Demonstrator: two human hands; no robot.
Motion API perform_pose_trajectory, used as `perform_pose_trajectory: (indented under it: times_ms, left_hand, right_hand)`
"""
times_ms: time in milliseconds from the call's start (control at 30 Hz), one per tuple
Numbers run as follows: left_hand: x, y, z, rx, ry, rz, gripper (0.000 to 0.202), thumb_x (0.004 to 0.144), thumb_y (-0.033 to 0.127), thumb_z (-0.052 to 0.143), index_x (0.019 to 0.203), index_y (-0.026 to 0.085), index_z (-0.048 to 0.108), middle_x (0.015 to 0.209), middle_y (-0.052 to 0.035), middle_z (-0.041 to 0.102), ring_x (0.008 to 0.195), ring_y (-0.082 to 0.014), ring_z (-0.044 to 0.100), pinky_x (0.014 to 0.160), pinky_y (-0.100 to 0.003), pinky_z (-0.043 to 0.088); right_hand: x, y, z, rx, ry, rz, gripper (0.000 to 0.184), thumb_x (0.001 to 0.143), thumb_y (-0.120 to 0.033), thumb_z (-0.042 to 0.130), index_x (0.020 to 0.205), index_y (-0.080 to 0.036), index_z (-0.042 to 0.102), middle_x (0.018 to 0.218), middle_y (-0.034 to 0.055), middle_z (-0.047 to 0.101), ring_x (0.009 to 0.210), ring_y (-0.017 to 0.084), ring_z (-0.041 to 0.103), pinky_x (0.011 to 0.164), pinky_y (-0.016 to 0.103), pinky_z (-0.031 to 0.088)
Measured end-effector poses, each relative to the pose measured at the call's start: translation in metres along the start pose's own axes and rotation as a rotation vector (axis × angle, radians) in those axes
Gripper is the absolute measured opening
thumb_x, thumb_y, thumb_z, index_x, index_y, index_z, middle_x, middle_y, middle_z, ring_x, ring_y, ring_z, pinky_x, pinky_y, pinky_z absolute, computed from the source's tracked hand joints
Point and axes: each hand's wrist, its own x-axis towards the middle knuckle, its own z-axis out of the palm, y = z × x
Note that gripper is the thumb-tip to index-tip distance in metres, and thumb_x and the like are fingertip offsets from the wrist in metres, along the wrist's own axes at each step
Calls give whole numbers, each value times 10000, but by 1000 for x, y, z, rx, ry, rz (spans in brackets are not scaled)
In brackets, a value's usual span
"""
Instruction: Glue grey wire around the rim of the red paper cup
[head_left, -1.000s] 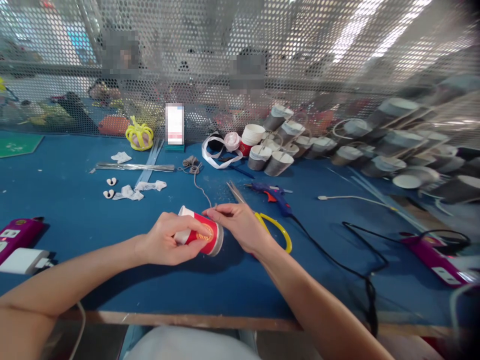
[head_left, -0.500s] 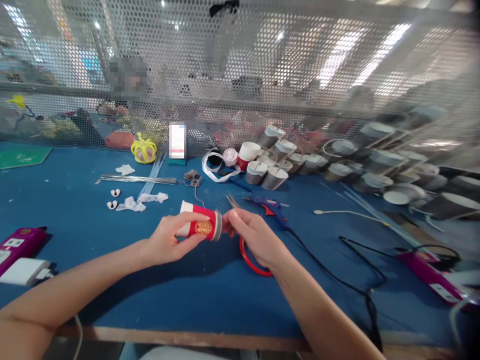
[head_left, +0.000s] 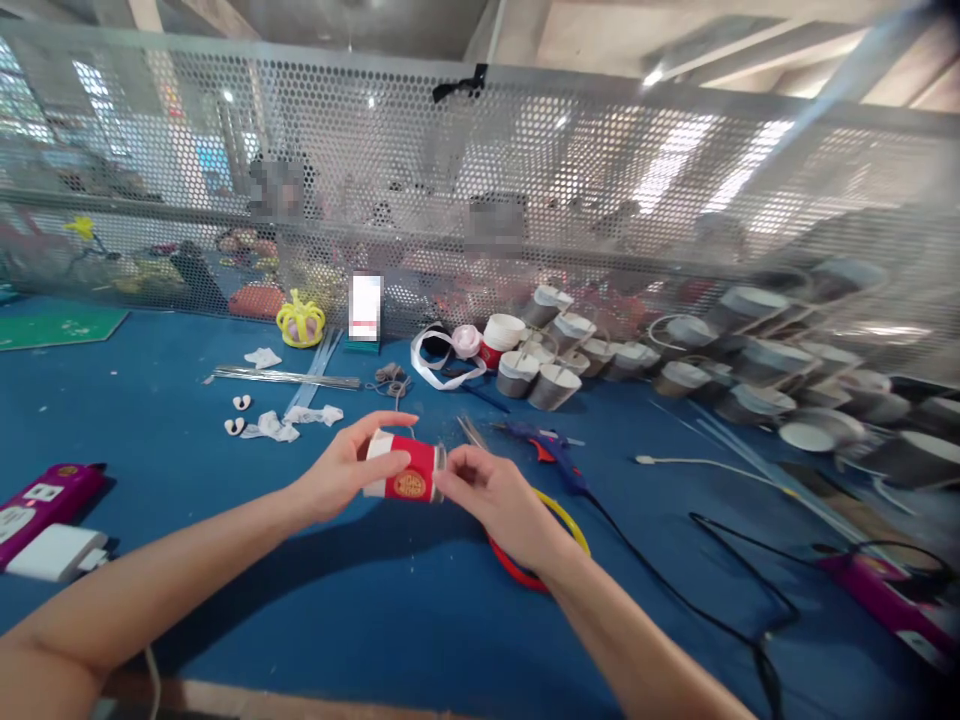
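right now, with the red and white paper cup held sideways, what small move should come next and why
Probably turn the red and white paper cup slightly with the left hand while the right hand guides thin grey cord around it: grey shows at the end by that hand, while the visible red side has none.

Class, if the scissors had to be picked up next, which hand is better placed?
Probably the right hand: it is beside the scissors, at the paper cup's base, while the left hand is farther away, holding the cup around its side.

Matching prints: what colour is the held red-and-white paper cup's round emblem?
The emblem is gold, head view.
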Motion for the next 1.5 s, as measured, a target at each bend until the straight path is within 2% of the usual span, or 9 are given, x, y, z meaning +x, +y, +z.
perform_pose_trajectory:
  times_ms: [133, 267, 433, 567, 700, 833, 1067, 1300, 1500]
  left_hand:
    - [4, 0, 3, -85, 20, -60, 437, 659, 284, 708, 1043, 142, 555, 776, -23, 636, 601, -81, 571, 564, -181, 456]
    - [5, 1, 6, 25, 58, -2, 329, 679, 223, 677, 979, 127, 582, 823, -25, 639, 644, -81, 574, 601, -183, 459]
    - [2, -1, 9, 184, 25, 66, 275, 687, 175, 642, 952, 115, 599, 856, -38, 636, 698, -106, 580, 644, -209, 468]
    - [1, -7, 8, 150, 15, 48, 265, 697, 196, 638, 946, 119, 589, 837, -36, 644, 652, -97, 574, 599, -196, 463]
    - [1, -10, 5, 110, -8, 26, 261, 698, 221, 651, 935, 131, 590, 823, -26, 648, 620, -86, 567, 571, -182, 457]
    - [0, -12, 3, 98, -1, 6, 262, 702, 244, 657, 931, 133, 597, 819, -27, 647, 621, -89, 574, 592, -197, 479]
    - [-4, -17, 5, 77, -60, -5, 239, 731, 235, 623, 944, 129, 595, 845, -45, 638, 697, -126, 604, 662, -262, 516]
    - [-7, -18, 6, 286, -93, 66, 244, 729, 157, 574, 968, 140, 617, 908, -55, 645, 688, -116, 590, 593, -208, 482]
    - [-9, -19, 8, 318, -157, 94, 304, 708, 126, 557, 1005, 139, 620, 902, -50, 659, 676, -112, 586, 606, -208, 480]
  right_hand:
    - [1, 0, 4, -64, 12, -72, 246, 748, -367, 564, 600, -199, 461, 593, -30, 477, 571, 104, 413, 541, 236, 358]
    - [6, 7, 1, -16, 48, -36, 267, 764, -442, 521, 663, -195, 510, 618, -15, 523, 579, 117, 461, 553, 252, 376]
    - [12, 15, -9, 81, 218, -9, 302, 738, -491, 542, 694, -193, 524, 653, 14, 585, 622, 139, 527, 615, 281, 417]
    - [13, 20, -11, 85, 216, 4, 306, 727, -497, 554, 718, -191, 557, 696, 37, 622, 654, 156, 555, 626, 293, 427]
    - [12, 24, -8, 66, 215, 3, 360, 779, -500, 488, 585, -199, 528, 585, 15, 565, 576, 135, 503, 594, 282, 412]
    - [10, 30, -4, 41, 166, 44, 451, 812, -533, 413, 533, -197, 525, 578, 27, 566, 586, 139, 505, 588, 283, 406]
    - [9, 41, 1, 53, 55, 154, 491, 788, -601, 397, 886, -189, 645, 874, 74, 670, 822, 201, 597, 695, 329, 455]
    - [7, 35, 6, 340, -88, 168, 521, 815, -596, 368, 993, -205, 663, 1056, 83, 654, 1029, 213, 562, 926, 377, 389]
    - [9, 23, 11, 433, -190, 125, 570, 809, -628, 326, 1044, -221, 649, 1159, 68, 611, 1129, 221, 502, 976, 385, 361]
